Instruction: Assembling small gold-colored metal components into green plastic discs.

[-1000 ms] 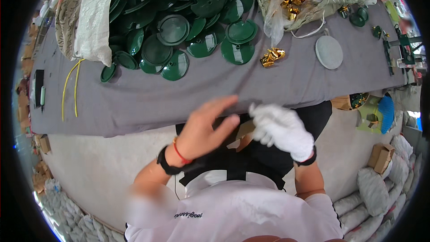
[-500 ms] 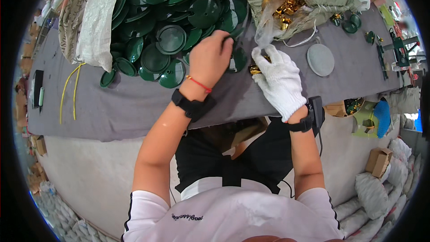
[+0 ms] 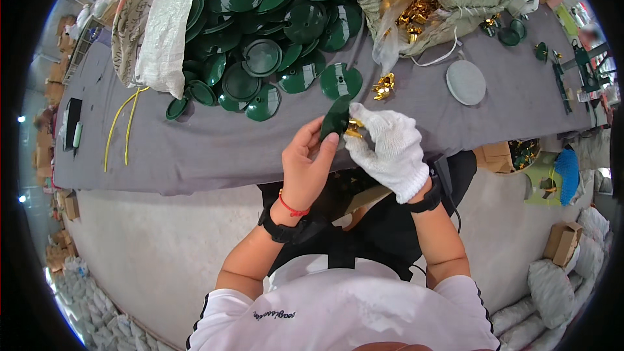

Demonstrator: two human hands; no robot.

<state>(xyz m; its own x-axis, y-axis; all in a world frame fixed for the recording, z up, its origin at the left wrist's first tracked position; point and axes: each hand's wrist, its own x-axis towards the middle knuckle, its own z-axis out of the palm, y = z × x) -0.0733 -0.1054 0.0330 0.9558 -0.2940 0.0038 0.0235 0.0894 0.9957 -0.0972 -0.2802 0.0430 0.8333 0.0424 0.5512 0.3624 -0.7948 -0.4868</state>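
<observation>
Head view — glossy green disc (image 3: 336,117), gold clip (image 3: 355,128)

Glossy dark-green plastic disc (image 3: 336,117); shiny gold metal clip (image 3: 355,129); white knit cloth glove (image 3: 390,149); matt grey cloth-covered bench (image 3: 214,149).

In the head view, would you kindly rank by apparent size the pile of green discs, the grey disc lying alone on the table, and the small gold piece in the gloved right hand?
1. Pile of green discs, by far the largest.
2. Grey disc.
3. Gold piece, smallest, though nearer the camera and partly hidden by the right hand.
</observation>
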